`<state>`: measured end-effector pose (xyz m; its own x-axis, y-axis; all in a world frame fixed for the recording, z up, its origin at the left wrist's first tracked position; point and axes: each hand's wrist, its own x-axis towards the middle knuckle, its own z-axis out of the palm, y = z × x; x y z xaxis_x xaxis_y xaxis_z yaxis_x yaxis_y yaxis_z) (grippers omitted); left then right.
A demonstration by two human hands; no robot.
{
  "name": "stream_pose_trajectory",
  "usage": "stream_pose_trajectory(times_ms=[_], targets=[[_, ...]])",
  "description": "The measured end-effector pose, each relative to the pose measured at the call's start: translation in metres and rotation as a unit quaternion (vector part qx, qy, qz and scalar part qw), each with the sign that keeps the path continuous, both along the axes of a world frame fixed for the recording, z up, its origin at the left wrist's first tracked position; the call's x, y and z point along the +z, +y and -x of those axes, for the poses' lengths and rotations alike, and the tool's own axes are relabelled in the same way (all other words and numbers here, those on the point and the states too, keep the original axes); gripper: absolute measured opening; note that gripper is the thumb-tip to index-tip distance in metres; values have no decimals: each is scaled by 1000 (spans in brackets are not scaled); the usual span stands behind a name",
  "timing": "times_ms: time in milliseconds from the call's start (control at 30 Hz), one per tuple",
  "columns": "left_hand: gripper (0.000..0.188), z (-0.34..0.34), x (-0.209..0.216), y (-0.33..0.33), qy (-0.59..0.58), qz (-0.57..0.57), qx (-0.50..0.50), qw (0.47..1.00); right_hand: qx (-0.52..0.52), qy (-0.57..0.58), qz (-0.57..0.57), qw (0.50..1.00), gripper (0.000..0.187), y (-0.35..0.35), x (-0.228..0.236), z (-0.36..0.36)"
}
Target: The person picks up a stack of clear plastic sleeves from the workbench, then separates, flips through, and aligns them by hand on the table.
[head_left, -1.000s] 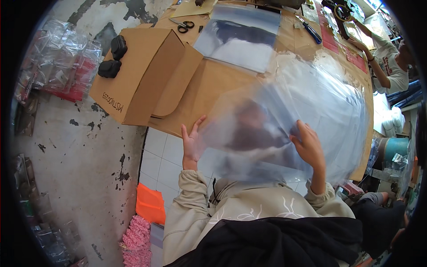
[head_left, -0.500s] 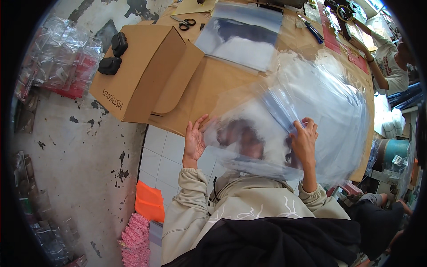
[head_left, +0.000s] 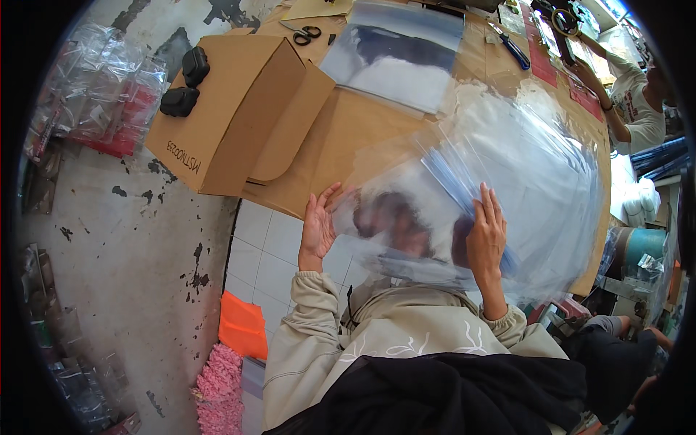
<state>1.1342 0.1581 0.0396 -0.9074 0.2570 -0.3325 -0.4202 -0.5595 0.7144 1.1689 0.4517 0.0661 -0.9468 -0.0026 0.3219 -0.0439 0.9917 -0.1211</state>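
A broad, loose pile of clear plastic sheets point(head_left: 544, 174) spreads over the near side of the brown-covered table. My right hand point(head_left: 487, 235) lies flat on it, fingers stretched out and close together, beside a bluish folded band of plastic point(head_left: 451, 180). At the pile's left edge is my left hand point(head_left: 317, 228), its fingers apart and slightly bent, touching or nearly touching the nearest clear sheet point(head_left: 384, 225). Reflections blur that sheet, and I cannot tell how many layers lie under my right hand.
A cardboard box point(head_left: 225, 109) with two black cases point(head_left: 194, 69) on it stands at the left. Farther back lie scissors point(head_left: 307, 35), a neat stack of clear plastic point(head_left: 395, 58) and a blue cutter knife point(head_left: 516, 52). Another person's arm point(head_left: 609, 109) reaches in at far right.
My right hand has gone from bent fingers gripping at the folded band to lying flat, slightly lower and left. The band's edges have fanned a little. My left hand has hardly moved.
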Motion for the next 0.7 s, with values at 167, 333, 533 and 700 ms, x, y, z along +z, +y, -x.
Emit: stream_pose_trajectory(times_ms=[167, 333, 533, 700], targets=[[58, 1, 0, 4, 0, -1, 7, 1000, 17, -104, 79, 991, 29, 10, 16, 7], [57, 3, -13, -3, 20, 3, 4, 1000, 140, -194, 80, 968, 21, 13, 65, -3], [61, -3, -7, -5, -18, -69, 10, 997, 222, -358, 500, 756, 43, 47, 115, 8], [61, -1, -6, 1, -9, -71, 14, 997, 63, -262, 185, 945, 43, 67, 9, 31]])
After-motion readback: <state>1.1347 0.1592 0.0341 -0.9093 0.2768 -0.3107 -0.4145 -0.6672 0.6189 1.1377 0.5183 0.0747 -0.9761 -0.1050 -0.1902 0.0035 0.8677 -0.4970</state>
